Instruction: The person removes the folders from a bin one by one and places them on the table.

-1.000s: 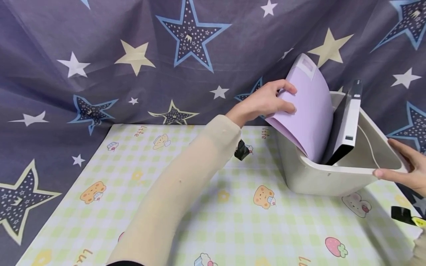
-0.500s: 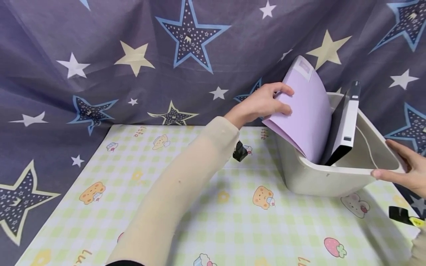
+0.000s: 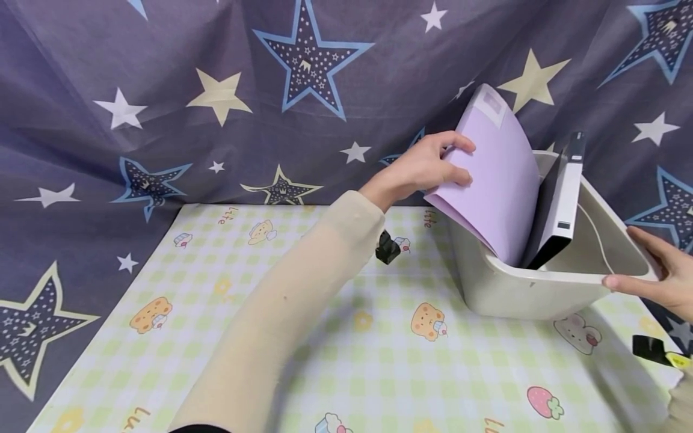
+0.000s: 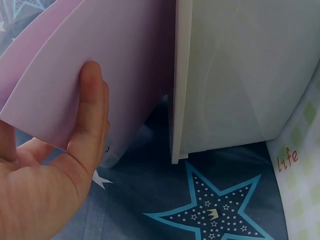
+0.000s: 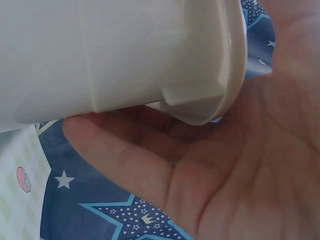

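Note:
My left hand [image 3: 419, 163] pinches the left edge of a light purple file folder [image 3: 498, 174], thumb and fingers on its near face, other fingers behind. The folder leans out of a whitish plastic bin [image 3: 520, 300], bowed, its lower part hidden inside. In the left wrist view, the folder's covers [image 4: 130, 60] stand slightly apart at the edge beside the fingers. My right hand [image 3: 663, 270] grips the bin's right end, its thumb on the near rim corner; the right wrist view has its fingers [image 5: 120, 155] along the bin's outer wall. A black-and-white binder [image 3: 557, 204] tilts inside, right of the folder.
A thin white cord [image 3: 598, 231] hangs in the bin's right part. The bin stands at the back right of a table with a green checked cloth [image 3: 335, 361]. Directly behind hangs a dark star-patterned curtain [image 3: 178, 36].
The folder has shifted slightly left with my left hand, and its top corner has risen a little since half a second ago. The right hand keeps its place on the bin.

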Demonstrator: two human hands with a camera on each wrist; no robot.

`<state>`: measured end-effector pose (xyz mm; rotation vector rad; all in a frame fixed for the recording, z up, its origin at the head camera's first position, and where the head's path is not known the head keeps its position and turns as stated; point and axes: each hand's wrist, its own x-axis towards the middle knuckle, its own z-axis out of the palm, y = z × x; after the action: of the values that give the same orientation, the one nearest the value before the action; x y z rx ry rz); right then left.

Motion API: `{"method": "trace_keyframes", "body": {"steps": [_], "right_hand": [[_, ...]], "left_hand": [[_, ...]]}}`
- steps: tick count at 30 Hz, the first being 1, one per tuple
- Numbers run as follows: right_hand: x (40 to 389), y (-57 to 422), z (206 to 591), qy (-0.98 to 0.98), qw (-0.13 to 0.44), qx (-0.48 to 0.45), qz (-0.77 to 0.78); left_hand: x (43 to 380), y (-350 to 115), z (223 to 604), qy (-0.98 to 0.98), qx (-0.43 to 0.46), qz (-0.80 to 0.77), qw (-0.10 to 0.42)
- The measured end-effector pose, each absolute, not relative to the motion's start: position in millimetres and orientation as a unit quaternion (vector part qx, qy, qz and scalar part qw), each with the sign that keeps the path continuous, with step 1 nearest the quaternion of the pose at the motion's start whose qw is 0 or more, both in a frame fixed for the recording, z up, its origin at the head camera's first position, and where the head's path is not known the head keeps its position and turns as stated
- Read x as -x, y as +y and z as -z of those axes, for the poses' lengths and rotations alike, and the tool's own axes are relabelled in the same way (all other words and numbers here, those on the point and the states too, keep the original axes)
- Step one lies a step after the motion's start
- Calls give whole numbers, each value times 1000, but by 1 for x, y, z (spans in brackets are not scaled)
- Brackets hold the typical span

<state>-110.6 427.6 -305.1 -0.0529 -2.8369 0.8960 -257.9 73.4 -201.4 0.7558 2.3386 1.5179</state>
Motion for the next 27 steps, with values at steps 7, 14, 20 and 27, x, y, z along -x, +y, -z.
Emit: {"method": "trace_keyframes", "body": {"steps": [7,14,20,27], "right_hand": [[110,426,304,-953,77,26,-292],[108,424,303,-953,73,21,-292],[107,425,304,-952,79,16,-294],[108,424,303,-952,77,13,-296]], "left_hand": [[258,71,202,794,-264,-532,129],[260,67,206,774,-249,-564,147],[261,65,207,764,-247,-576,153],[262,61,208,755,-246,-588,153]]}}
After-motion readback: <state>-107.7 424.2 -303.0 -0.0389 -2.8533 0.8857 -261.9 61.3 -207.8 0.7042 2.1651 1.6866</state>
